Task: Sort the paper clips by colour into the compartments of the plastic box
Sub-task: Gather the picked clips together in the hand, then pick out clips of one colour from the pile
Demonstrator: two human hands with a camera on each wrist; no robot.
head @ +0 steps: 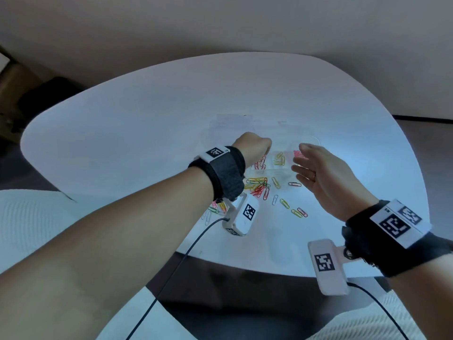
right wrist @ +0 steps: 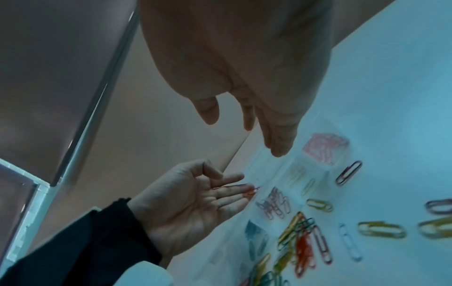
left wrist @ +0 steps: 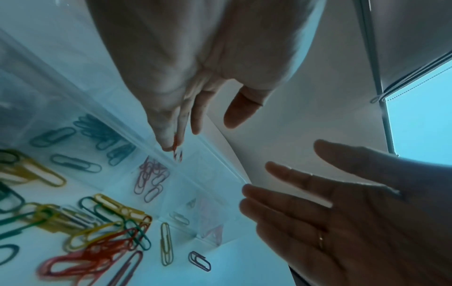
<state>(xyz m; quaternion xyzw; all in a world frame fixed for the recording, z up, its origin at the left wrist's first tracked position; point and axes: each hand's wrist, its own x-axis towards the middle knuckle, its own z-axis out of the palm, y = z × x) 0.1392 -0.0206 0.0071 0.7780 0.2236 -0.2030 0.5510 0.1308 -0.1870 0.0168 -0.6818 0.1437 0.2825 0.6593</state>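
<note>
A clear plastic box (head: 315, 139) with several compartments stands mid-table; red (head: 260, 164), yellow (head: 279, 159) and pink clips (head: 297, 153) lie in separate compartments. My left hand (head: 252, 148) hovers over the box with its fingers pointing down and thumb apart. A red clip (left wrist: 175, 144) sits at its fingertips (right wrist: 244, 188), and I cannot tell if it is still held. My right hand (head: 316, 168) is open, palm turned left, just right of the box and holding nothing. A loose pile of mixed clips (head: 257, 185) lies in front of the box (left wrist: 246, 181).
Single clips are scattered toward the table's front right (head: 297, 212) and under my left wrist (head: 215, 208). The white table's front edge (head: 245, 263) is close to me. Cables run from both wrist cameras. A wall lies beyond the table.
</note>
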